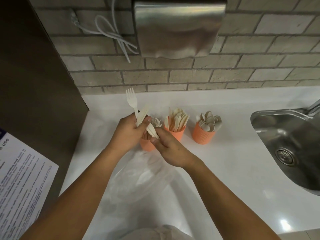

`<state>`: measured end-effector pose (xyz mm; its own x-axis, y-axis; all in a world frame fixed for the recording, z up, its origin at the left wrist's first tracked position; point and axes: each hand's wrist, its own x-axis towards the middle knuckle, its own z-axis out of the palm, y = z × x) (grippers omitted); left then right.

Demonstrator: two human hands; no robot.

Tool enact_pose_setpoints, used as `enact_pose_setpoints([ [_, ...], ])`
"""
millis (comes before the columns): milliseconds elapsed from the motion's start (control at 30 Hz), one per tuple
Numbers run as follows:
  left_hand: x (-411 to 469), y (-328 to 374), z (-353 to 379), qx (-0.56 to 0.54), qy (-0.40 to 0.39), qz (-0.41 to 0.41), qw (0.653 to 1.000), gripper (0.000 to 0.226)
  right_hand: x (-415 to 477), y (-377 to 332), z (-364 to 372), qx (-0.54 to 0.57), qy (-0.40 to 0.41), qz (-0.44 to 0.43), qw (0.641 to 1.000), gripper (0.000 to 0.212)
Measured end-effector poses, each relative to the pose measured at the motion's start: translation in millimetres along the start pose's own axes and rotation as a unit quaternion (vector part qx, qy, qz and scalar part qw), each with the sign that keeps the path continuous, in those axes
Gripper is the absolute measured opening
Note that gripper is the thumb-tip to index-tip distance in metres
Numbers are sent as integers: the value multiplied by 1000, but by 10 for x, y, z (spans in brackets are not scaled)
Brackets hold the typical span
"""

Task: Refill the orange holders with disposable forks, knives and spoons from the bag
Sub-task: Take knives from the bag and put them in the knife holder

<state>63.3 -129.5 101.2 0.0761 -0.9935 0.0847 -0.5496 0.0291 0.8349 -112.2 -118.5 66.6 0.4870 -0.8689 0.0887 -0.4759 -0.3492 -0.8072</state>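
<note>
**Op:** Left hand status?
**Eng:** Your left hand [128, 134] is gripping a bundle [142, 116] of white disposable cutlery, with the fingers [146, 120] curling round it. One fork [130, 98] is sticking out of the top, tines up. The flat pieces beside it are looking like knives, but I can't confirm that.
**Op:** Right?
**Eng:** Your right hand [167, 149] is pinching a white utensil [153, 132] by its lower end, thumb and forefinger closing on it. It's crossing the bundle just under your left thumb. Can't tell what type it is.
**Op:** Holders?
**Eng:** Three orange ones are standing in a row on the desk [225, 161]. The fork holder [146, 147] is sitting right under your fingers, half hidden by both hands. Its forks [155, 122] are showing just right of your left thumb. The knife holder [174, 135] is standing just right of your right fingertips, and it's looking full. The spoon holder [203, 136] is standing further right, apart from both hands.
**Op:** Bag?
**Eng:** The clear plastic bag [138, 179] is lying on the desk below your wrists, between your forearms. Its contents are blurring out.
**Op:** Surroundings?
**Eng:** A steel sink [290, 135] is sitting well right of your fingers. A metal dispenser [178, 26] is hanging on the brick wall above them.
</note>
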Motion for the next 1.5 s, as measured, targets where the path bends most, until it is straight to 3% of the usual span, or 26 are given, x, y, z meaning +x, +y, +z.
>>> enact_pose_setpoints([
  [67,2,11,32,23,6,8,1000,25,57,19,35,-147,42,-28,988,35],
  [133,21,29,63,38,22,1,999,29,104,-47,29,-216,79,-14,973,42],
  [367,111,110,130,69,38,12,997,39,197,-174,19,-237,159,-12,958,21],
  [467,91,167,135,18,33,4,999,36,186,-164,9,-269,168,-26,948,18],
  [600,62,158,126,-125,27,-65,990,44,237,-76,-252,-188,218,11,958,5],
  [700,-6,85,85,-299,-23,-131,945,39,291,58,-539,-76,281,58,955,11],
  [833,-160,-24,72,-329,-65,-147,931,25,327,148,-781,40,345,54,936,53],
  [967,-270,-106,71,-308,-81,-149,936,28,478,252,-849,32,364,30,930,77],
  [1333,-386,-224,107,-299,-96,-157,936,22,733,637,-599,-99,257,19,961,56],
  [1500,-413,-249,143,-298,-117,-156,935,26,684,797,-536,-282,263,-23,922,21],
])
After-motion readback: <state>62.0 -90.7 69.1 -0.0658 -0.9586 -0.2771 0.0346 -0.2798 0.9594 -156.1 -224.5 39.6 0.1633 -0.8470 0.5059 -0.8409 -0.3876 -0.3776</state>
